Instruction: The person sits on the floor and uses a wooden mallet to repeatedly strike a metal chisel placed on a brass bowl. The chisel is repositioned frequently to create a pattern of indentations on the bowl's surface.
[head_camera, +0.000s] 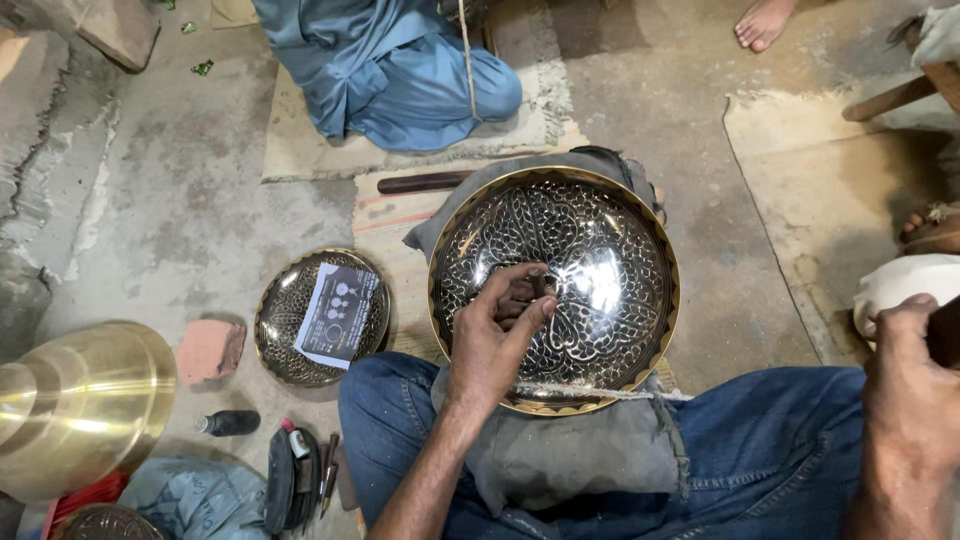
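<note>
Engraved metal fills the centre of the head view: a large round bowl (556, 290), dark inside with bright leaf-and-lattice cutting and a brass rim, rests tilted on a grey cloth (575, 450) across my lap. My left hand (495, 335) sits over the bowl's lower left, fingers curled and pinched around a small dark tool (541, 285) whose tip meets the pattern near the middle. A thin cord (600, 393) lies across the bowl's lower rim.

My right hand (910, 385), at the right edge of the frame, is closed around a dark handle (945, 335) that runs out of view; what the handle belongs to I cannot tell.

Left of centre on the floor lies a smaller engraved plate (320, 317) with a printed sheet of paper (340, 315) on it, a reddish brick (210, 350) just beside it, and a plain brass vessel (80, 405) at the lower left. A small dark bottle (228, 423) and an open pouch of tools (295, 480) lie near my left knee. Another person in blue clothing (390, 65) sits at the top; bare feet show at the upper right and right edge.

As I judge it, the bowl is propped only on cloth and knee, so a hard push could rock it and let the tool point skid across finished work. My pinch is close to the tip, so a slip could also catch my fingers.
</note>
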